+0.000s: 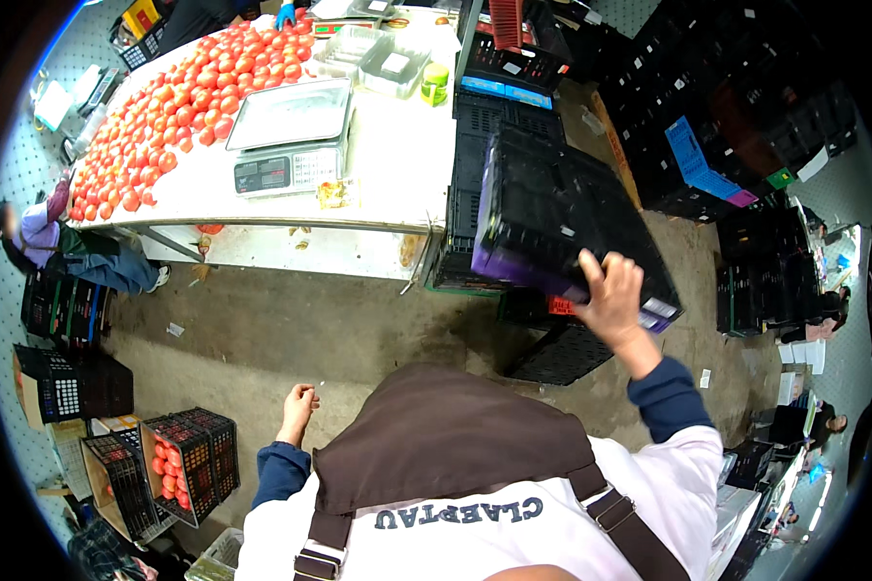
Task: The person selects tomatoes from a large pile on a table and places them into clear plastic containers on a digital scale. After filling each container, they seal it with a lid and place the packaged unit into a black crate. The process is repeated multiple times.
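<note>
My right hand [612, 292] grips the near edge of a black plastic crate [576, 208] with a purple rim, its fingers bent over the edge. The crate is tilted, beside a stack of black crates [463, 174] at the right end of the table. Below it, a red thing [560, 305] and another black crate [562, 353] show in part. My left hand [300, 412] hangs at my left side, away from everything, its fingers curled in with nothing visible in them.
A white table [397, 184] bears many tomatoes [203, 87], a scale [294, 121] and clear plastic boxes [394, 68]. Another person's blue-gloved hand [285, 15] is at its far edge. A person [48, 232] is at the left. Tomato crates [211, 455] stand lower left; tall crate stacks [688, 87] upper right.
</note>
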Available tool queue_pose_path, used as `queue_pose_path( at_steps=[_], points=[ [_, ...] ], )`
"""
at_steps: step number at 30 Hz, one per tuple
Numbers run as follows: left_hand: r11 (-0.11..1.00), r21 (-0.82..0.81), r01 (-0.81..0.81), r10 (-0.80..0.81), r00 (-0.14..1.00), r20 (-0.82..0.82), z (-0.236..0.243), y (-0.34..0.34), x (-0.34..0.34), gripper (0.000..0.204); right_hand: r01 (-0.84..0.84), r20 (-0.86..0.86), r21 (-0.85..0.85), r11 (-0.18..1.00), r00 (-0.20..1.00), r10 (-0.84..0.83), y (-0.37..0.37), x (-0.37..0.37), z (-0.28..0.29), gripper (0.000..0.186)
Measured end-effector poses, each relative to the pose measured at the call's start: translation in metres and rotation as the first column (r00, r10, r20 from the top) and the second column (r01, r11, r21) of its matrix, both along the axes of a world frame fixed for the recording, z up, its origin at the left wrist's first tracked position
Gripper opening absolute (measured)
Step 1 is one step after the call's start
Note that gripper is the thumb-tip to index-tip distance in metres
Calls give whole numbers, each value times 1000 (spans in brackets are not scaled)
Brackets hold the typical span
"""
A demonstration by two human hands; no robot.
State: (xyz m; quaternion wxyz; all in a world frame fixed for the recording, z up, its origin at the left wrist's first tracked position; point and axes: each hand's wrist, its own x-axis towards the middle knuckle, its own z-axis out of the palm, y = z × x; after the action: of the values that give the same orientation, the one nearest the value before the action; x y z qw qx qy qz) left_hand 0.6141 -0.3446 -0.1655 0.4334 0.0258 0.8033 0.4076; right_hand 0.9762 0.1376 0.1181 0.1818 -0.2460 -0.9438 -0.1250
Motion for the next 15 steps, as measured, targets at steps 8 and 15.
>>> queue_pose_path(
  at_steps=[8,15],
  points=[
    [935,233,268,-276,961,4,18,139,12,24,-58,43,19,998,997,57,-19,18,-156,64],
    [832,75,549,-534,831,-158,32,218,9,29,-3,-25,-381,925,1000,-7,54,-21,-193,84]
  ],
)
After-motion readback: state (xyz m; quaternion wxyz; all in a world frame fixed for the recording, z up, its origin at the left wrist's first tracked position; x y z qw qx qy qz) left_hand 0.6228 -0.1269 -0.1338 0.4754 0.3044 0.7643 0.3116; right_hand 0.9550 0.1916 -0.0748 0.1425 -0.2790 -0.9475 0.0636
